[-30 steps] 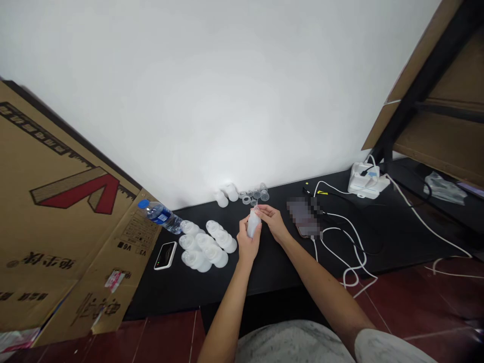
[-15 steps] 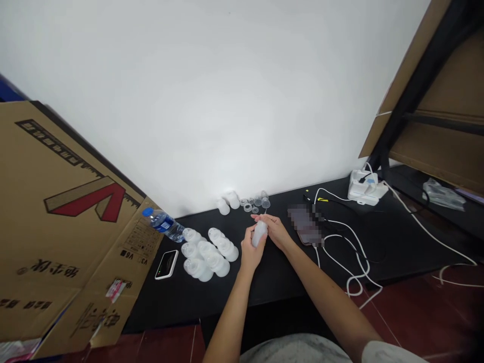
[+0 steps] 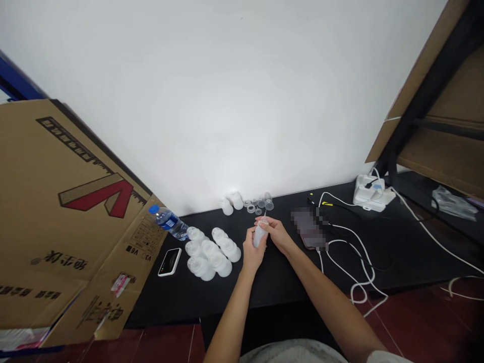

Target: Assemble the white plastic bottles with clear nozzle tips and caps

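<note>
My left hand (image 3: 253,250) is wrapped round a small translucent white bottle (image 3: 259,237), held upright and slightly tilted above the black table. My right hand (image 3: 276,233) closes at the bottle's neck, its thumb and fingers on the top part. A thin clear tip (image 3: 265,214) sticks up over the fingers; its exact shape is too small to tell. Left of my hands stands a group of several similar white bottles (image 3: 212,252) with clear tops. Behind my hands, small clear rings and caps (image 3: 258,204) lie near the wall, beside two white bottles (image 3: 231,202).
A blue-capped water bottle (image 3: 169,222) leans by a large cardboard box (image 3: 94,227) at the left. A white-framed device (image 3: 170,262) lies near it. To the right are a blurred phone (image 3: 308,229), looping white cables (image 3: 368,262) and a white power strip (image 3: 372,191).
The right hand's fingers have shifted from over the bottle's top to its neck, and a clear tip now shows there. The whole view has swung slightly.
</note>
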### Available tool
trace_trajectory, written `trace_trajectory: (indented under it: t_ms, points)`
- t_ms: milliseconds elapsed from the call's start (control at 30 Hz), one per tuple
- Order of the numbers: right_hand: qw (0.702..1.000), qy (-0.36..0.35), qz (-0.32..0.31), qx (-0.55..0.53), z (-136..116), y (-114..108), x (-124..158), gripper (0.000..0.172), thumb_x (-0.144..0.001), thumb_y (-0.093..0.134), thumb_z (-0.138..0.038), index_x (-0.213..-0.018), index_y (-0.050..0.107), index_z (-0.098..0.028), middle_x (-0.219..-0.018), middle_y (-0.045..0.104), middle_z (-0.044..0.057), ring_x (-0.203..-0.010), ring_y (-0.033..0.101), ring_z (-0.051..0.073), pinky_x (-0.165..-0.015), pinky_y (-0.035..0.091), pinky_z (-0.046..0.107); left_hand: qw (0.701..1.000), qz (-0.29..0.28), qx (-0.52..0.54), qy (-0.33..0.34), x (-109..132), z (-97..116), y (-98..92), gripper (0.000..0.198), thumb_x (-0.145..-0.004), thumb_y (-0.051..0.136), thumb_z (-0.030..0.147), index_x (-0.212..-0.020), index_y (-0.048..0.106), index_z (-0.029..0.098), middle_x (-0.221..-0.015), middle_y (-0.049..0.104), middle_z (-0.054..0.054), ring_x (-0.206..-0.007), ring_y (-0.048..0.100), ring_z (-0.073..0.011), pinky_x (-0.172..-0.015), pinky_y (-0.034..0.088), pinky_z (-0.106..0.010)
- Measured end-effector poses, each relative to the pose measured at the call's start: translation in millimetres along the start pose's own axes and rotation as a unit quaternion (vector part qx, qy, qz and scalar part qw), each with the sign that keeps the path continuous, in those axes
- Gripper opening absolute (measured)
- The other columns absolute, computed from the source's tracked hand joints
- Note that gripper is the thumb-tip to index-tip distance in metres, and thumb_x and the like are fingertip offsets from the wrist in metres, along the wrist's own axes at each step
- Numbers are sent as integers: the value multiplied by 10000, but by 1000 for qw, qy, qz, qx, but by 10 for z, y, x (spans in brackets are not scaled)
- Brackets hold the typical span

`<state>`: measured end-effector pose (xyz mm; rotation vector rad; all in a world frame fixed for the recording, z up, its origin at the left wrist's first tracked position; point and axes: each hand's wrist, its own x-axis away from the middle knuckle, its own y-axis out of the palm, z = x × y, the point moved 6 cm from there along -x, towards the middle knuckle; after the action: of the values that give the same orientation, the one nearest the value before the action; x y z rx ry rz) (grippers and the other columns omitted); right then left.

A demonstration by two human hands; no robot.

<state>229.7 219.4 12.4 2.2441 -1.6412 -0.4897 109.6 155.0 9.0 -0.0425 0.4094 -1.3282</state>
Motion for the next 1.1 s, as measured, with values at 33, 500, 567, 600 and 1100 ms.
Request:
trace_trajectory:
  t_ms: [33, 500, 567, 600, 1100]
  points:
    - [1000, 0, 10, 1, 12, -4, -4, 445, -767, 938, -528, -1074, 856, -217, -1011, 831, 85, -887, 739, 258, -804, 561, 361, 1000, 8, -25, 13, 3, 17, -11, 400, -977, 674, 515, -1232, 637, 208, -887, 776, -62, -706, 755, -215, -693, 607, -326]
    - [999, 16, -22, -42, -31, 101, 28, 555, -855, 826, -632, -1220, 827, -215, -1236, 811, 135, -806, 717, 229, -585, 499, 297, 992, -3, 119, -47, 23, -64, 15, 589, -980, 626, 649, -1337, 568, 184, -885, 762, -51, -585, 710, -172, -517, 593, -275]
    - [999, 22, -29, -30, -3, 86, 27, 566, -844, 846, -605, -1257, 810, -220, -1273, 800, 133, -706, 673, 185, -525, 446, 273, 990, -18, 126, -55, 10, -90, 35, 591, -973, 621, 678, -1296, 613, 184, -872, 755, -42, -591, 707, -166, -514, 596, -269]
    - [999, 20, -27, -23, 8, 70, 23, 558, -841, 852, -597, -1248, 811, -218, -1253, 807, 130, -679, 658, 174, -515, 433, 268, 991, -24, 121, -55, 3, -95, 40, 598, -970, 622, 685, -1290, 634, 180, -859, 750, -38, -590, 703, -166, -515, 596, -269]
    - [999, -25, 38, 20, 43, -8, -35, 485, -758, 925, -605, -1056, 850, -229, -992, 849, 90, -893, 760, 286, -858, 578, 407, 998, 37, -31, 47, 28, 107, -63, 481, -1012, 631, 513, -1397, 683, 229, -1331, 766, -137, -1210, 740, -315, -1047, 573, -441]
